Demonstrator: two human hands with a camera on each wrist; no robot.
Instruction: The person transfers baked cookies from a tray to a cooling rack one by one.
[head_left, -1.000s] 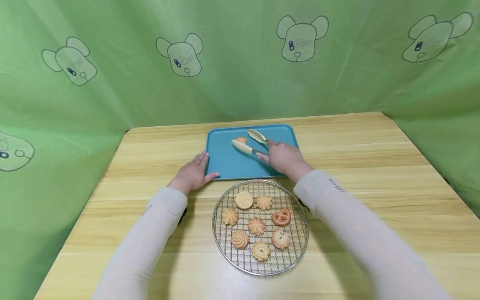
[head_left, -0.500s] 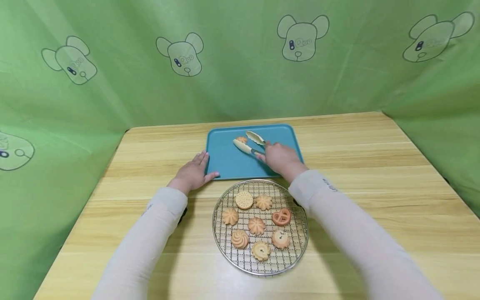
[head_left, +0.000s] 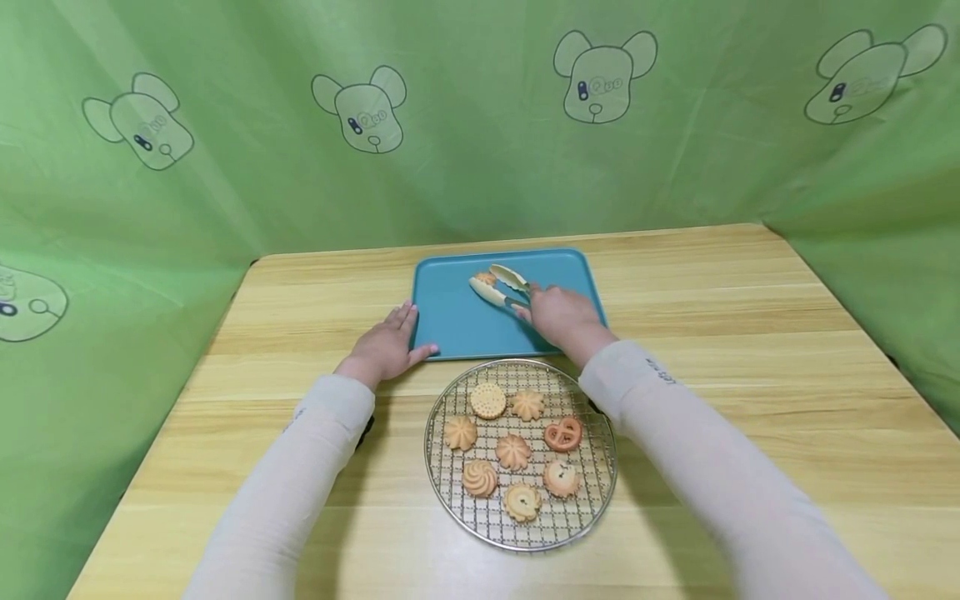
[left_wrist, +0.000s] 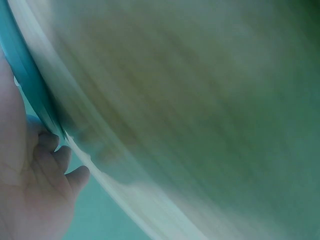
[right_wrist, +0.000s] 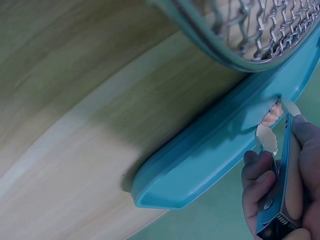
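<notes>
My right hand point(head_left: 564, 315) grips a pair of tongs point(head_left: 491, 292) with cream scalloped tips. Between those tips sits a flower-shaped cookie point(head_left: 485, 278) on the blue tray point(head_left: 457, 321). In the right wrist view the cookie point(right_wrist: 272, 114) shows between the two tips of the tongs point(right_wrist: 267, 140), with the hand point(right_wrist: 307, 170) wrapped about the handles. My left hand point(head_left: 386, 343) rests at the tray's near left corner, fingers straight along its side and thumb on the front rim. The left wrist view has the left hand point(left_wrist: 40, 175) beside the tray's edge point(left_wrist: 25, 75).
Just in front of the tray stands a round wire cooling rack point(head_left: 442, 512) bearing several cookies, among them a pretzel-shaped one point(head_left: 563, 434). Both lie on a wooden table point(head_left: 750, 333). A green curtain point(head_left: 480, 183) hangs behind the table and at its sides.
The tongs' tips have drawn closer together around the cookie, and the right hand has moved slightly left. My left hand stays at the tray's corner.
</notes>
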